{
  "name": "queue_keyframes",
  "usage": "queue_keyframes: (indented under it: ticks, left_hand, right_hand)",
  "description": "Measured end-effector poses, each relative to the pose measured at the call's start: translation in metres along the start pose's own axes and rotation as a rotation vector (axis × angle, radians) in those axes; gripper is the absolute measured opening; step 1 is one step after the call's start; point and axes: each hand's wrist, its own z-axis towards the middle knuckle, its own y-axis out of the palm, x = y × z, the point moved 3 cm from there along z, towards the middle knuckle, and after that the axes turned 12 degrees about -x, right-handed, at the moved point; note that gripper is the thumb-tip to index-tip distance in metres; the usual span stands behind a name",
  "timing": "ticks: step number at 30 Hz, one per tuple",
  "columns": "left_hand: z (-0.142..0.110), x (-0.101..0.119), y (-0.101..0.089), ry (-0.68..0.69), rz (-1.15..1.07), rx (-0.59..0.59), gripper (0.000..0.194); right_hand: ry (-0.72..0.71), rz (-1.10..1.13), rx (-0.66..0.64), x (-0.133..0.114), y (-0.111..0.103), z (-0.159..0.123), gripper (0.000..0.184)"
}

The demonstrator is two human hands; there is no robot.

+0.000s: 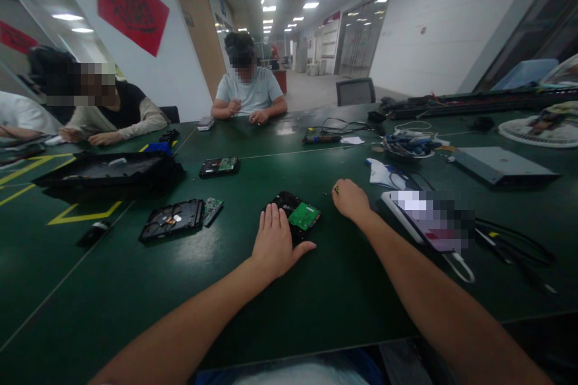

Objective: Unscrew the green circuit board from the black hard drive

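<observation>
A hard drive (285,203) with a green circuit board (304,215) lies on the green table in front of me. My left hand (274,245) rests flat on its near left part, fingers stretched out and thumb spread to the right, covering some of the casing. To the right of the drive, my right hand (351,198) is closed just over the tabletop. A small yellow-and-black end (336,189) shows at its fingers; the rest of that thing is hidden. Tiny bits lie between hand and drive.
Left of me lie another hard drive (174,219), a loose circuit board (212,210) and a black tray (112,169). A third drive (218,166) lies farther back. On the right are a phone (428,222), cables (519,240) and a metal box (503,163). People sit across the table.
</observation>
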Motion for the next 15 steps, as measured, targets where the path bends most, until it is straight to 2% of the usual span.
queue_keyframes:
  ticks: [5,10,13,15]
  left_hand:
    - [0.015,-0.021,-0.006,0.083,-0.092,-0.001,0.105]
    - [0.018,-0.037,-0.013,0.197,-0.145,0.0,0.093]
    - [0.018,-0.047,-0.018,0.168,-0.138,0.025,0.091]
    - [0.02,-0.053,-0.021,0.164,-0.148,-0.016,0.092]
  right_hand:
    - [0.013,-0.014,-0.003,-0.001,0.0,-0.003,0.027]
    - [0.044,0.002,-0.041,0.003,0.0,0.001,0.03]
    - [0.053,0.022,-0.071,0.006,-0.001,0.006,0.031]
    - [0.061,0.035,-0.092,0.007,-0.002,0.011,0.033]
